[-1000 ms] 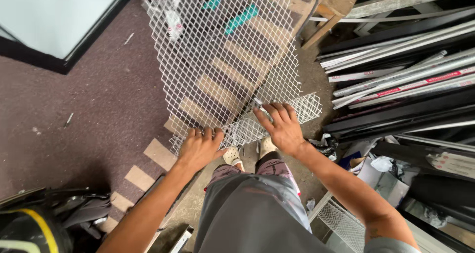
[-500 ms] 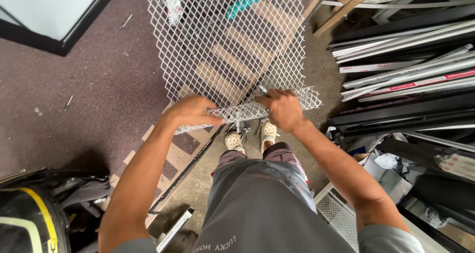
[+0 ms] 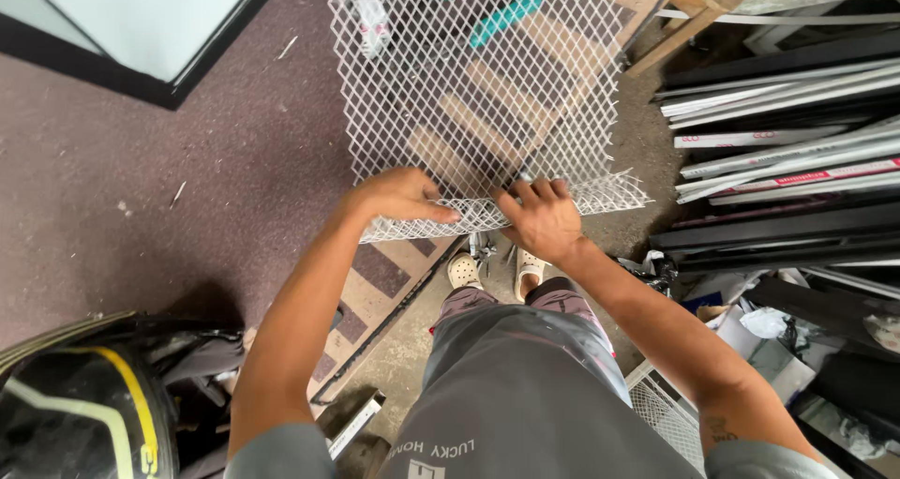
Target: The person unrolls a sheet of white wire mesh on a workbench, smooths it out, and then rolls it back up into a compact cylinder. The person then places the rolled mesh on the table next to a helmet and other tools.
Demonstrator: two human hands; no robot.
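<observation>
A sheet of white expanded metal mesh [image 3: 469, 76] stands in front of me, reaching from the top of the view down to my hands. Its lower edge is folded over into a narrow strip [image 3: 600, 196]. My left hand [image 3: 398, 198] grips that folded edge at its left end, fingers curled over it. Just to the right, my right hand [image 3: 539, 218] pinches the same fold near the middle, thumb on the near side. Below the mesh I see my grey shorts and my feet in pale clogs [image 3: 464, 271].
Long metal profiles and bars [image 3: 778, 151] are stacked at the right, with clutter and a wire basket [image 3: 661, 409] below them. A checked mat [image 3: 375, 282] lies on the floor. A black and yellow helmet [image 3: 84, 413] sits at the lower left, a dark-framed panel [image 3: 150, 29] upper left.
Both hands went from lying flat on the mesh to gripping its lower edge, which is now folded over. The mesh has shifted slightly closer and up.
</observation>
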